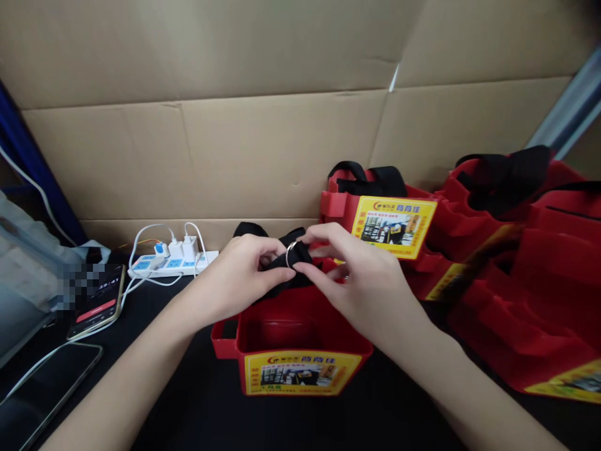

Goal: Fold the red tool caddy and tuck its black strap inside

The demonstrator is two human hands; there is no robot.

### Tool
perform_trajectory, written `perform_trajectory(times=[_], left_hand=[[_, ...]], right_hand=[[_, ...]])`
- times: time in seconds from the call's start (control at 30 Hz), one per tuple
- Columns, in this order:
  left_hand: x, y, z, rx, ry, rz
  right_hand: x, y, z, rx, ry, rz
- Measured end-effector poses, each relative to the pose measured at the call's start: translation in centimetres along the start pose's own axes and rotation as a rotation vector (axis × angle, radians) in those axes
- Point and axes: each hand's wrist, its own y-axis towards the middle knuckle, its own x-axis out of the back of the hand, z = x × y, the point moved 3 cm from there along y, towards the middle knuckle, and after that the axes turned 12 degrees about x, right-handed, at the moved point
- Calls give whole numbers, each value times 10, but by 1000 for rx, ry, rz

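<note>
You are partway through fitting the black strap (282,254) to the red bag (300,341) that stands open on the black table (197,407) right in front of you. The strap already runs through the metal ring (291,254), or at least lies across it, but both of your hands are on it above the bag's mouth, so I judge the fastening unfinished. Whether the strap's far end is already fixed to the bag is hidden behind your fingers.

Your left hand (235,275) is curled closed around the strap, thumb and fingers pinching the webbing just beside the ring. Your right hand (361,282) comes in from the other side, its thumb and forefinger closed on the ring and the strap's fold, the other fingers loosely bent. The two hands sit close together, nearly touching at the ring.

To your right a pile of red bags (507,263) (several with black straps on top) leans by the cardboard wall (235,144). On your left lie a power strip (171,263) and two phones (96,304).
</note>
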Motion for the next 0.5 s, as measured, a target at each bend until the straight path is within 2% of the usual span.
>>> perform_trajectory(times=[0.1, 0.2, 0.37, 0.5], left_hand=[[-6, 4, 3, 30, -96, -15], [-9, 5, 5, 21, -153, -25], [-11, 5, 5, 23, -100, 11], [-10, 7, 8, 70, -64, -31]], right_hand=[[-3, -3, -3, -19, -105, -53], [-6, -6, -4, -1, -134, 2], [-12, -7, -6, 44, -52, 67], [-17, -5, -5, 26, -25, 74]])
